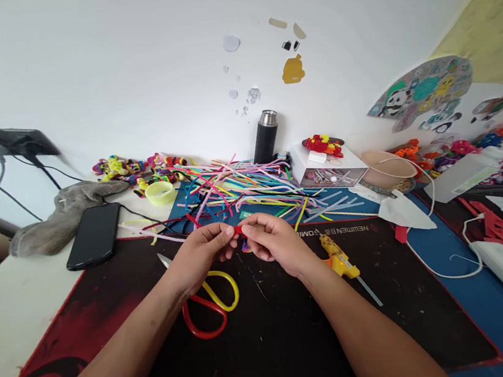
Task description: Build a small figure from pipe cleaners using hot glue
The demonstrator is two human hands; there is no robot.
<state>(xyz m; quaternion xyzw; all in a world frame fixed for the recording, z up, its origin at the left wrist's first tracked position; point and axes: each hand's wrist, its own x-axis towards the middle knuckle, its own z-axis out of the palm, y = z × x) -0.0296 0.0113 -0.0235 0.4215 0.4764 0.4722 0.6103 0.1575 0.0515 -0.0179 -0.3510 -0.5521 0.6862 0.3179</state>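
Note:
A small red piece point(238, 230), too small to make out fully, is pinched between both hands above the dark desk mat. My left hand point(208, 247) grips it from the left with thumb and forefinger. From the other side my right hand point(270, 238) closes on it with thumb and fingers. Beneath the left wrist lie scissors point(221, 294) with one red and one yellow handle. A yellow glue gun point(342, 260) with a clear glue stick rests beside my right forearm. Something small and purple point(246, 247) shows partly below the fingers.
Behind the hands lies a pile of colourful pipe cleaners point(241, 183). A black thermos point(266, 137) stands by the wall, near a white box point(330, 169). To the left are a phone point(93, 236) and a yellow-green tape roll point(162, 193); a white cable point(448, 277) runs along the right.

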